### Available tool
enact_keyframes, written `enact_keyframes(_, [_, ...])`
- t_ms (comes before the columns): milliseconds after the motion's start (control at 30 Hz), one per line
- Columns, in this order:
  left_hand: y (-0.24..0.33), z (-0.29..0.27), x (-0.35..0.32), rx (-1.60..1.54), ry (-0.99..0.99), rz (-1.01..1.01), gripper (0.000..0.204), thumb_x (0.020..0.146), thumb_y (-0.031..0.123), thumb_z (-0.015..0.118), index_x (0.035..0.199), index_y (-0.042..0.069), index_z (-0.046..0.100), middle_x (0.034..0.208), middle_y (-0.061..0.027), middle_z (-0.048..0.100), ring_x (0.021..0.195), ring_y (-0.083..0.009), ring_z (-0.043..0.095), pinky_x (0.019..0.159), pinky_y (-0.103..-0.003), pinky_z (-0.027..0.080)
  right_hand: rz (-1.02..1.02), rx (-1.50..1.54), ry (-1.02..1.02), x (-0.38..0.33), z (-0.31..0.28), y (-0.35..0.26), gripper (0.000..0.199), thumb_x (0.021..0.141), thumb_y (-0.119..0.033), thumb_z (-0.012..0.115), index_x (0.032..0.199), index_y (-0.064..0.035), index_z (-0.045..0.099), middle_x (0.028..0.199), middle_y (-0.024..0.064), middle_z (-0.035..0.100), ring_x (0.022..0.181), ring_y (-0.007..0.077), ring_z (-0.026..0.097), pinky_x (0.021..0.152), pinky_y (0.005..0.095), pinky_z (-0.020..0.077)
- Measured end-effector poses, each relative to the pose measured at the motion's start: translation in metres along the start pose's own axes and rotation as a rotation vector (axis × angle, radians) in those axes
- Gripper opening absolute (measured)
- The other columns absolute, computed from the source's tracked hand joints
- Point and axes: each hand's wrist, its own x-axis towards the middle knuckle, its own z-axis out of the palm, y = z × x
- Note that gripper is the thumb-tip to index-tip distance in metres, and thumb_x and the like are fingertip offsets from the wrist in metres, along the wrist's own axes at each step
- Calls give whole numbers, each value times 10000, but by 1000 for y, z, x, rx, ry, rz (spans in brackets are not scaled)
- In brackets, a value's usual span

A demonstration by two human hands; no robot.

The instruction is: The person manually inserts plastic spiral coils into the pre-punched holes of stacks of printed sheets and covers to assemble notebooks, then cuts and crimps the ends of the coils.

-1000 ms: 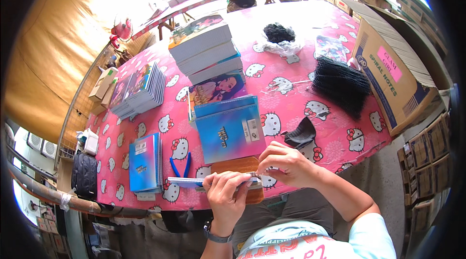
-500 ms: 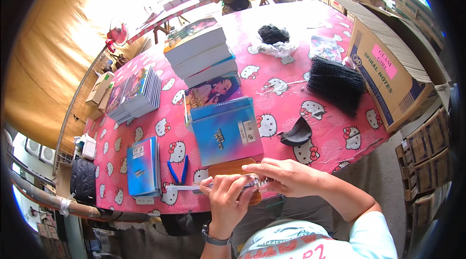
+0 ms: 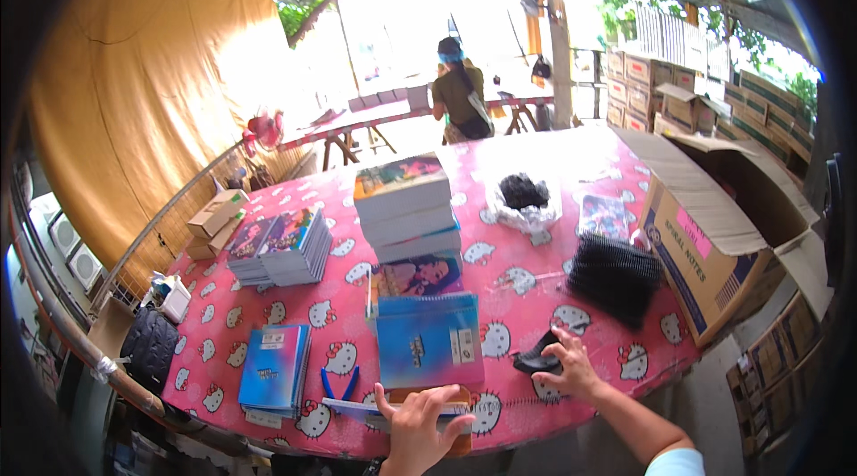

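Note:
My left hand (image 3: 421, 427) is at the near table edge, its fingers and thumb holding a notebook (image 3: 357, 408) seen edge-on. A thin dark spiral coil (image 3: 522, 401) runs from the notebook's right end toward my right wrist. Under the notebook shows a brown board (image 3: 460, 395). My right hand (image 3: 573, 371) reaches over to a curved black piece (image 3: 534, 358), thumb and fingers curled round its right end. Just beyond my left hand lies a blue spiral notebook stack (image 3: 427, 342). Blue-handled pliers (image 3: 341, 384) rest left of it.
Another blue notebook stack (image 3: 272, 369) lies left. Tall book piles (image 3: 402, 199) and shorter piles (image 3: 290, 248) stand farther back. Black coils (image 3: 614, 275) lie right, beside an open carton (image 3: 705, 253). A plastic bag with black scraps (image 3: 525, 199) sits beyond. A person (image 3: 461, 96) sits farther off.
My right hand has left the notebook and moved right to the curved black piece. My left hand stays at the notebook. The view has tilted up.

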Motion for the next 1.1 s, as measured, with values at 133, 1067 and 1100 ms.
enact_keyframes(133, [-3, -5, -6, 40, -73, 29, 122, 869, 313, 631, 902, 195, 641, 910, 65, 646, 918, -140, 599, 1062, -552, 51, 202, 82, -35, 6, 4, -22, 714, 656, -535, 773, 1179, -109, 538, 1416, 221, 354, 1305, 390, 302, 1056, 540, 254])
enact_keyframes(1067, [-32, -24, -23, -11, 67, -148, 360, 618, 305, 814, 906, 193, 630, 796, 68, 625, 836, -154, 596, 1093, -588, 60, -254, 1126, -623, 56, -50, -166, 562, 714, -483, 719, 1052, -35, 707, 1278, 227, 546, 1146, 308, 536, 1022, 402, 357])
enact_keyframes(1100, [-32, -25, -24, -43, 69, -156, 365, 614, 301, 815, 906, 191, 626, 787, 70, 624, 826, -153, 597, 1094, -584, 63, -332, 1321, -695, 56, -50, -167, 540, 719, -476, 720, 1050, -51, 711, 1277, 217, 551, 1147, 306, 536, 1021, 403, 359])
